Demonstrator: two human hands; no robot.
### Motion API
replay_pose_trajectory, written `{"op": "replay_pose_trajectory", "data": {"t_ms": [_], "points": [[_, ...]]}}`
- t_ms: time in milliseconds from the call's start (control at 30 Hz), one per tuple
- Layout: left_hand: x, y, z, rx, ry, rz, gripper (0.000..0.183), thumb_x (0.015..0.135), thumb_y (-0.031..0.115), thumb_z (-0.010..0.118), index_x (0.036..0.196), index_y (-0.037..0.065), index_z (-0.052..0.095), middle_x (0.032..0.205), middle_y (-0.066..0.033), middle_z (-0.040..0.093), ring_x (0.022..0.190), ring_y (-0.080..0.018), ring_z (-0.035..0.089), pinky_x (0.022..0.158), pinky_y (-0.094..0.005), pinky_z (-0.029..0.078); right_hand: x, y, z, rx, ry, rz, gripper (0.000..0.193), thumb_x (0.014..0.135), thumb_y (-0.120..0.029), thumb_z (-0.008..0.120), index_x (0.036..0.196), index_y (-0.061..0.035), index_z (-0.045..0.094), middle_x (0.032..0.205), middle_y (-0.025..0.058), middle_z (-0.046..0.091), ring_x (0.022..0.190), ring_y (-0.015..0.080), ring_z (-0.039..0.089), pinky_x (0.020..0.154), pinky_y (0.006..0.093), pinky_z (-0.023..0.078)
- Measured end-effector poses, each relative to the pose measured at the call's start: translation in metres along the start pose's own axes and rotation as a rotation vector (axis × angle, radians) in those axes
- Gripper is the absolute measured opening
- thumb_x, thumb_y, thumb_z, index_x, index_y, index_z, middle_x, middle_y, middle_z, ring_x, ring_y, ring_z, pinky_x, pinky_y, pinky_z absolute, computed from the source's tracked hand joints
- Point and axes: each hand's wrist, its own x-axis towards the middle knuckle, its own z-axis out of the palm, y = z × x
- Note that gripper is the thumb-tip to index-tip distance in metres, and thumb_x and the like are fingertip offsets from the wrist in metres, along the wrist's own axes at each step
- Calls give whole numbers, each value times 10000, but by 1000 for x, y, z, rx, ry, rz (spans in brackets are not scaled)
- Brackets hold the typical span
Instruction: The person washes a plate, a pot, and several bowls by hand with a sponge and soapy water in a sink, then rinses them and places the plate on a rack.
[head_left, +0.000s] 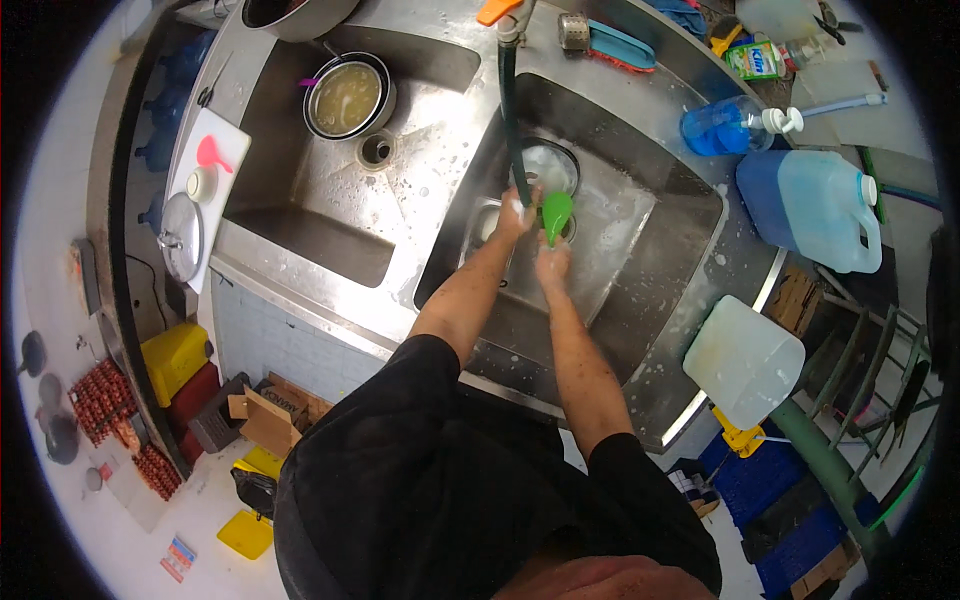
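Inside the right basin of the steel sink [690,235], my right hand [552,266] is closed on a green spoon [557,212] with its broad head pointing away from me. My left hand [515,216] is just left of it, by the lower end of the dark hose [510,120]. Its fingers look curled, with white foam on them, and what they hold is hidden. Just beyond both hands, a dark-rimmed round pan or bowl [572,160] contains suds. A small metal container [485,215] lies left of the hands, partly covered by my arm.
In the left basin, a pot of cloudy liquid [345,98] stands near the drain [376,150]. A white board [222,150] on the left edge bears a pink spoon [210,153] and a lid [181,236]. Blue soap bottle [715,128] and large jugs [790,205] line the right.
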Motion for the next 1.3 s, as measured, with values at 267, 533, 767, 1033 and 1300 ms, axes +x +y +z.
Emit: {"op": "replay_pose_trajectory", "data": {"t_ms": [267, 533, 767, 1033, 1300], "points": [[15, 14, -8, 834, 246, 264, 359, 892, 303, 536, 1161, 67, 559, 1076, -132, 611, 1076, -314, 502, 965, -496, 332, 3, -29, -9, 185, -151, 223, 269, 906, -268, 592, 994, -17, 628, 555, 36, 507, 431, 149, 521, 402, 296, 422], [-10, -23, -60, 1217, -194, 505, 335, 831, 185, 576, 1132, 41, 547, 1009, -153, 606, 1018, -318, 557, 931, -449, 416, -3, -46, 9, 461, -233, 310, 332, 914, -172, 556, 1212, -29, 528, 587, 52, 494, 374, 152, 477, 328, 298, 398], [-31, 26, -63, -19, 67, 62, 359, 917, 236, 555, 1139, -45, 532, 1062, -159, 614, 952, -232, 603, 854, -310, 458, 23, -50, 48, 157, -41, -223, 233, 874, -129, 592, 1061, 10, 584, 769, 115, 640, 573, 235, 617, 545, 346, 485], [-37, 93, -4, -1, -390, 69, 297, 893, 267, 613, 780, -2, 558, 670, -1, 549, 637, -68, 455, 594, -242, 381, 133, 110, 85, 1774, -334, 380, 213, 866, -246, 590, 894, -36, 616, 787, 65, 642, 660, 240, 612, 636, 325, 490], [-86, 121, -35, -140, -428, -92, 274, 894, 274, 625, 850, 5, 601, 736, 10, 591, 694, -58, 517, 650, -226, 419, 76, -9, 7, 543, -179, -54, 365, 869, -373, 624, 783, -17, 636, 644, 59, 613, 558, 133, 553, 505, 312, 427]]}}
